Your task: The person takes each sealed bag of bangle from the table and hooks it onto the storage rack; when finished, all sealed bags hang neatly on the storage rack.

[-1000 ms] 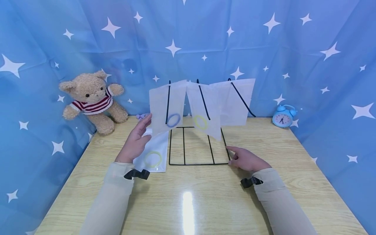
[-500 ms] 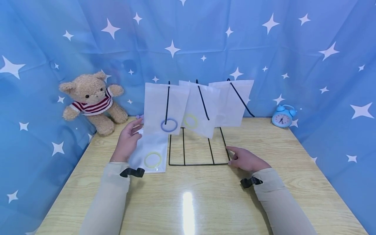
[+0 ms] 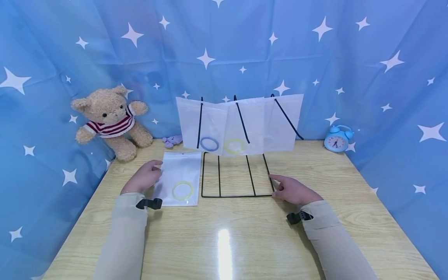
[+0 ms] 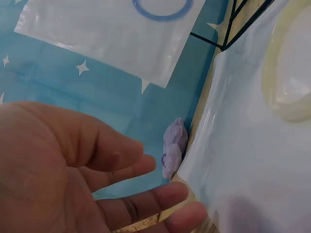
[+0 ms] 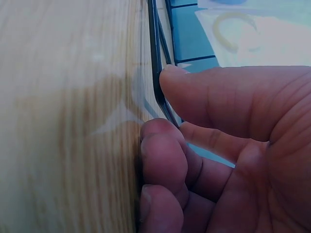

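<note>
A black wire rack (image 3: 219, 179) stands on the table, its base toward me. My right hand (image 3: 293, 189) grips the base's front right corner; in the right wrist view the thumb (image 5: 187, 90) presses on the wire with the other fingers curled below. A clear-and-white plastic bag (image 3: 179, 169) with a yellow ring (image 3: 191, 190) lies flat left of the rack. My left hand (image 3: 142, 177) is at this bag's left edge, its fingers loosely bent with nothing between them. From the rack's hooks hang a bag with a blue ring (image 3: 209, 144), a bag with a yellow ring (image 3: 234, 146) and a third bag (image 3: 280, 124).
A teddy bear (image 3: 113, 124) in a striped shirt sits at the back left. A small purple plush toy (image 3: 172, 140) lies behind the flat bag. At the back right stands a blue alarm clock (image 3: 336, 140). A star-patterned blue curtain (image 3: 241, 42) borders the table.
My left hand has drawn back from the hanging bags, left and toward me, to the flat bag. The hanging bags have swung and now line up. My right hand stays on the rack.
</note>
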Tool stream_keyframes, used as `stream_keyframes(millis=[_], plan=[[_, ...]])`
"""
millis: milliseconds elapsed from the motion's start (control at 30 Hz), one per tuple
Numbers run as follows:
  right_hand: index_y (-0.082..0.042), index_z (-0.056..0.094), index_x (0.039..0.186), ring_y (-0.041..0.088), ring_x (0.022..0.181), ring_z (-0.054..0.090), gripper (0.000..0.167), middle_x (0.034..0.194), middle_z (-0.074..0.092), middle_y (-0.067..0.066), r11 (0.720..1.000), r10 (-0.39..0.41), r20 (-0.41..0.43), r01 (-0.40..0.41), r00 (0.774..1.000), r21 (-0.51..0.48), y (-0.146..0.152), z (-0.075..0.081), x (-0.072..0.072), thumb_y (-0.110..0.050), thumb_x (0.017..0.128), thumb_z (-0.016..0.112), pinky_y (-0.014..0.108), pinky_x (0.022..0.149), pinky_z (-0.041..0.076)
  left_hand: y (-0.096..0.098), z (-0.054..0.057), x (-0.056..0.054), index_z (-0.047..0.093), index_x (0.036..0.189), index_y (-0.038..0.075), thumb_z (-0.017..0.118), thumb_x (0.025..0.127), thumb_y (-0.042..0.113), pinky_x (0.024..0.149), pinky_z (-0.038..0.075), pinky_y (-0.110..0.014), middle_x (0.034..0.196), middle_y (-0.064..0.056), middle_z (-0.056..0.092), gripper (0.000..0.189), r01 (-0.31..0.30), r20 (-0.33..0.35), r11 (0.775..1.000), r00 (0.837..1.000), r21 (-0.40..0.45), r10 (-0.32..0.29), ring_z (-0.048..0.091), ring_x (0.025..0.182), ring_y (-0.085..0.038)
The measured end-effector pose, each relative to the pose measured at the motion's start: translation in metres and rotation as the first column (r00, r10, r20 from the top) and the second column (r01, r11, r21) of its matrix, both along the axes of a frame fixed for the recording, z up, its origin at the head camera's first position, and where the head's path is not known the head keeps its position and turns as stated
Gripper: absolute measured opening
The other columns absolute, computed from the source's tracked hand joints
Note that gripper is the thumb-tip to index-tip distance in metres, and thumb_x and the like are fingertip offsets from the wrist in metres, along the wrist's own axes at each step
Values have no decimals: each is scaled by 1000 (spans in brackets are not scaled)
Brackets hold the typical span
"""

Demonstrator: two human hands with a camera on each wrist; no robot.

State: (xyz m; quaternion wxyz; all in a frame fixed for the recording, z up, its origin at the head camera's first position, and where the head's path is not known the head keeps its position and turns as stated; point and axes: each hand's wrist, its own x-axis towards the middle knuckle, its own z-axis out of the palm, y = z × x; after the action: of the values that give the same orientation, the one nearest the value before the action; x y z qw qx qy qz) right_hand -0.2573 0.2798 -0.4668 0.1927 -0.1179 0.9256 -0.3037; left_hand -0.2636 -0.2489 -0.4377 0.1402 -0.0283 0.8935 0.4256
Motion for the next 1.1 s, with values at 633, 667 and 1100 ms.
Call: stream_keyframes(millis=[633, 667, 1100], plan=[[-10, 33, 166, 20, 58, 51, 77, 72, 60, 5, 1000, -1, 6, 1, 1000, -7, 0, 1, 0, -19, 100, 70, 34, 54, 43, -4, -7, 0, 34, 162, 3, 43, 105, 13, 75, 54, -35, 145, -30, 49, 59, 2, 64, 998, 998, -56, 1, 65, 88, -26], [-10, 33, 166, 20, 59, 51, 77, 72, 60, 5, 1000, -1, 8, 1, 1000, -9, 0, 2, 0, -19, 100, 70, 34, 54, 43, -4, -7, 0, 33, 162, 2, 43, 104, 13, 75, 54, -35, 145, -30, 49, 60, 5, 62, 998, 998, -57, -1, 66, 89, -26], [-10, 34, 166, 20, 59, 50, 77, 72, 59, 5, 1000, -5, 5, 5, 1000, -21, -1, 2, 1, -18, 99, 71, 35, 54, 43, -7, 1, 5, 30, 163, 2, 41, 110, 16, 77, 59, -39, 142, -30, 52, 57, -17, 106, 998, 994, -60, 23, 70, 93, -28]])
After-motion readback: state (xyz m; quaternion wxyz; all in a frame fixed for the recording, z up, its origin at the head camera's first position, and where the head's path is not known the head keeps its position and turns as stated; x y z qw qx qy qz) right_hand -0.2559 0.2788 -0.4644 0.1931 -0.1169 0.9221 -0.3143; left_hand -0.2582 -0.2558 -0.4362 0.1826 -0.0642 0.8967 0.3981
